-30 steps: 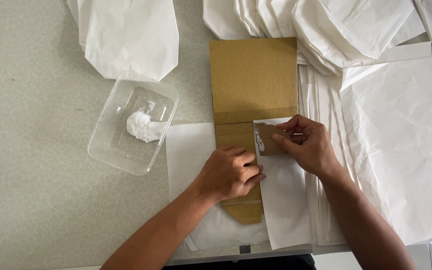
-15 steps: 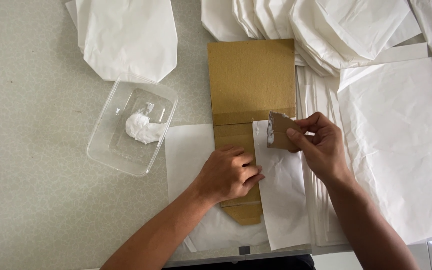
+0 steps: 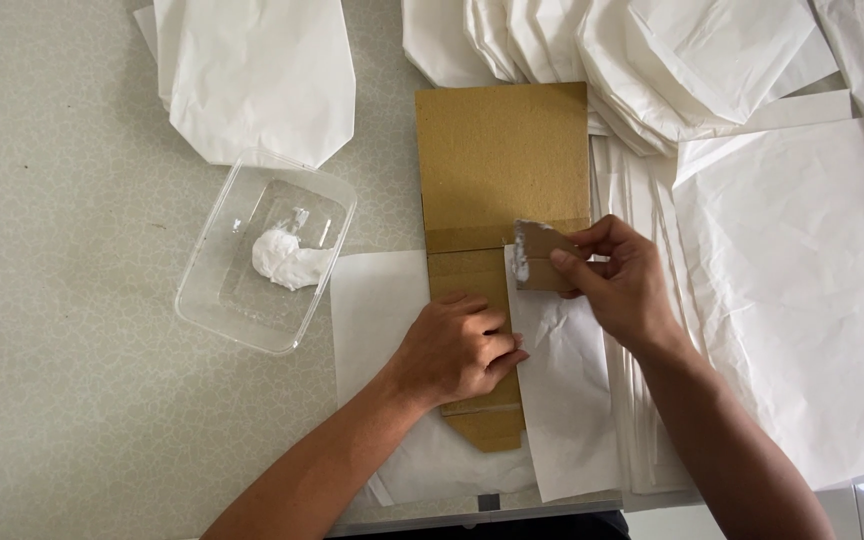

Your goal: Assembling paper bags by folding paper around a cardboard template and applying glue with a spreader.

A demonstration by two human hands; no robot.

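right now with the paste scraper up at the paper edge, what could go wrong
The cardboard scraper in the right hand carries white paste on its edge and could smear the cardboard template. The left hand alone pins the template, so the white sheet might shift. The open paste tub sits near the left forearm.

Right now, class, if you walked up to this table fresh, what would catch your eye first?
At the centre, the left hand presses a long brown cardboard template onto a white paper sheet, while the right hand pinches a small cardboard scrap with white paste on its edge beside it. To the left stands a clear plastic tub holding a lump of white paste; folded white paper bags fan along the top.
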